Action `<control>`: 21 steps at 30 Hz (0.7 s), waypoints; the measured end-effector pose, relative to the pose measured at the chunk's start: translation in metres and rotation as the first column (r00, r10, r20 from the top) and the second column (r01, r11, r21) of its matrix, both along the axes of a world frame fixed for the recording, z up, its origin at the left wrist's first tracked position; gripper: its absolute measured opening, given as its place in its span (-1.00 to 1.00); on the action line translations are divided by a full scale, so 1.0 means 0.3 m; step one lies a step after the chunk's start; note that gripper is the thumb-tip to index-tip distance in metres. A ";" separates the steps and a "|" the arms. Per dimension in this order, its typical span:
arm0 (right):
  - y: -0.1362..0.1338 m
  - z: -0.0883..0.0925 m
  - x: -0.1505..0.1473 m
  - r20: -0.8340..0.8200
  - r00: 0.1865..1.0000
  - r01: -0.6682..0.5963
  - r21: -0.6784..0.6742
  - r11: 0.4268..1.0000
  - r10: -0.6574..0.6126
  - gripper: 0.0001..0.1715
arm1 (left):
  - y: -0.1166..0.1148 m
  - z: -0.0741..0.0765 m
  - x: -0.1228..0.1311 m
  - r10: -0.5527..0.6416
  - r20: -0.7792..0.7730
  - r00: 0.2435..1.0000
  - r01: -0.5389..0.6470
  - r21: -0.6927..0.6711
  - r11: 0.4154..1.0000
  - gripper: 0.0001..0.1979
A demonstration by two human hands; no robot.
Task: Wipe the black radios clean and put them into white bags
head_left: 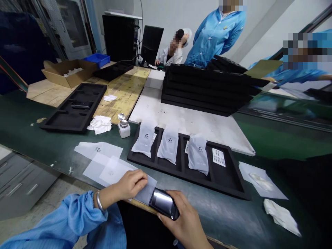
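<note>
My right hand (185,216) is wrapped around a glossy black handheld device (163,202), whose kind I cannot make out, at the table's front edge. The device's far end meets the mouth of a frosted plastic bag (144,193). With curled fingers, my left hand (132,183) pinches this bag near its opening. More flat frosted bags (100,152) lie left of it, overlapping. Beyond my hands sits a black foam tray (228,186). Three of its compartments hold bagged items (197,154), and a white label sheet (219,157) lies in the right one.
At the left is another black tray (62,121) with a dark device inside. A dispenser bottle (124,129) and crumpled white cloths (100,124) stand nearby. Stacked black trays (204,90) rise at the back, with co-workers behind. A white cloth (281,216) lies at right.
</note>
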State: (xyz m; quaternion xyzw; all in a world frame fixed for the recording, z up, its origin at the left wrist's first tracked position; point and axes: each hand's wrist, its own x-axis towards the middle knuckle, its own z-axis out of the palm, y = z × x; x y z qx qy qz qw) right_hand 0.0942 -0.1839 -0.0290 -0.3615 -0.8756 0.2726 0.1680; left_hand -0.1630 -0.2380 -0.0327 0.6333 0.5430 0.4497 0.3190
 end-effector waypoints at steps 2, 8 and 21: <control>0.022 0.015 -0.015 -0.003 1.000 0.004 -0.013 1.000 -0.004 -0.42 | 0.007 -0.006 -0.013 0.061 0.161 0.985 -0.051 -0.067 0.996 -0.70; 0.038 0.033 -0.107 -0.004 0.993 -0.118 -0.090 0.989 0.118 -0.43 | 0.065 -0.036 -0.058 0.236 0.524 0.818 -0.165 -0.180 0.970 -0.51; 0.088 0.092 -0.188 -0.012 0.994 -0.111 -0.055 0.992 0.110 -0.38 | -0.027 0.093 -0.078 -0.147 -0.301 0.942 0.159 0.016 0.987 0.05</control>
